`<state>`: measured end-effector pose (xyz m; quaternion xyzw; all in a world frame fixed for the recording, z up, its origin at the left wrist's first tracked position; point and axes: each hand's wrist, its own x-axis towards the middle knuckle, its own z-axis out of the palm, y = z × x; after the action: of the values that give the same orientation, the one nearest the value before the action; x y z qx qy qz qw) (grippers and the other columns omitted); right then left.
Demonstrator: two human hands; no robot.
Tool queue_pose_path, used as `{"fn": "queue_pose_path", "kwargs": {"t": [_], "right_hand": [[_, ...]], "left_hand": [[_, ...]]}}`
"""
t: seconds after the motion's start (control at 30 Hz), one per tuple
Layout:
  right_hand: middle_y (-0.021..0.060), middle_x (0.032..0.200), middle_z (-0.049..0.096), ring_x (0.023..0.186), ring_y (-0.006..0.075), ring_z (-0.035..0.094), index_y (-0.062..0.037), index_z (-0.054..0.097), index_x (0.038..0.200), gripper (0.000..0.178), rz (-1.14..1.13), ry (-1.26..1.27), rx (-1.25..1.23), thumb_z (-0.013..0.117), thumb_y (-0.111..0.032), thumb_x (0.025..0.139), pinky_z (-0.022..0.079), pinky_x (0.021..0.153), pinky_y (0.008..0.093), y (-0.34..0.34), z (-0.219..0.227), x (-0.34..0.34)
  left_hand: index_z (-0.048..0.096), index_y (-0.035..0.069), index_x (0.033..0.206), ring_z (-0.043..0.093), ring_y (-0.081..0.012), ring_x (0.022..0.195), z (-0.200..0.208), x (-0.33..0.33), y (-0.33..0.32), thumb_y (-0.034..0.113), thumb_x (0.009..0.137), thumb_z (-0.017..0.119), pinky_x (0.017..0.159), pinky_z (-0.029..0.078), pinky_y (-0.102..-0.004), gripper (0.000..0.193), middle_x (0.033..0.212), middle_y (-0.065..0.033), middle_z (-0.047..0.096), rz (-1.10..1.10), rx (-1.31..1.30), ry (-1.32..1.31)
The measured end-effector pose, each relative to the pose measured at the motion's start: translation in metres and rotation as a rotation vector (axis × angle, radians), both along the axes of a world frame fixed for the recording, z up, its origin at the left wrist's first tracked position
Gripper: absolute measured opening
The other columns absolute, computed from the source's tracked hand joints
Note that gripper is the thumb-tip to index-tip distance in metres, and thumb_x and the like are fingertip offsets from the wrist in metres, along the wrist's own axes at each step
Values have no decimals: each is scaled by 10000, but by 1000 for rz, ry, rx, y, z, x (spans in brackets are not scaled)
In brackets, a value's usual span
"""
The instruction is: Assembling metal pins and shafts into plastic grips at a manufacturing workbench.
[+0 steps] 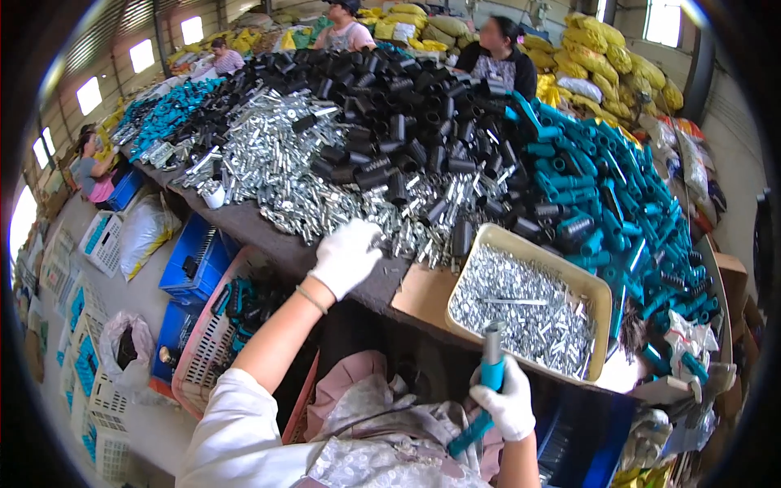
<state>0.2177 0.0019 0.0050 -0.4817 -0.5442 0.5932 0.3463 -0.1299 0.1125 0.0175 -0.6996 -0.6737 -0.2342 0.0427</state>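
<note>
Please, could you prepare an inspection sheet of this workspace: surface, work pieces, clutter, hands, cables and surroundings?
Surface: dark table, heaped with parts; bare strip along the near edge.
Work pieces: teal handle with grey end; piles of metal parts, black sleeves and teal pieces; beige tray of small silver parts.
Clutter: cardboard left of the tray; blue bin and pink basket at left, below tabletop level.
Left hand: gloved, at the metal parts; grip unclear.
Right hand: gloved, closed around the teal handle.
Cables: nothing clearly seen.
Surroundings: four people, yellow sacks, white crates.
</note>
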Motion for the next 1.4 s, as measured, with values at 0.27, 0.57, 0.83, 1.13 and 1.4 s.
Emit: {"fn": "queue_pose_path", "kwargs": {"t": [0.27,0.57,0.83,1.13,1.4], "right_hand": [[102,951,622,818,202,599,-40,520,1340,535,-73,-149,458,594,-408,958,500,803,338,-3,-8,-35],[28,929,572,822,105,528,-47,546,1104,346,121,138,-53,700,-282,901,450,750,270,-22,-33,-27],[124,1042,685,861,177,663,-19,536,1366,542,66,-109,350,705,-208,887,524,801,332,-16,-12,-32],[131,838,590,759,329,624,-97,617,1277,544,160,-567,692,777,-184,765,503,677,417,-14,-5,-43],[102,812,581,765,312,617,-117,632,1235,519,218,-729,855,776,-215,745,496,657,421,-15,-14,-33]], "left_hand": [[670,96,966,651,-315,956,-14,5,31,274,831,689,817,548,-429,224,1032,-136,614,77,-29,164],[701,105,939,665,-326,943,-2,5,1,238,824,646,834,541,-442,184,971,-140,667,53,-215,110],[647,-13,1107,663,-167,954,-4,32,-72,103,928,630,861,523,-313,214,1006,-109,689,-325,-167,-711],[674,-40,1119,669,-95,876,12,62,-127,67,899,713,793,541,-257,248,941,-71,726,-459,-501,-1023],[697,6,1062,665,-117,744,10,68,-126,77,861,731,691,529,-291,216,824,-86,710,-431,-618,-755]]}}
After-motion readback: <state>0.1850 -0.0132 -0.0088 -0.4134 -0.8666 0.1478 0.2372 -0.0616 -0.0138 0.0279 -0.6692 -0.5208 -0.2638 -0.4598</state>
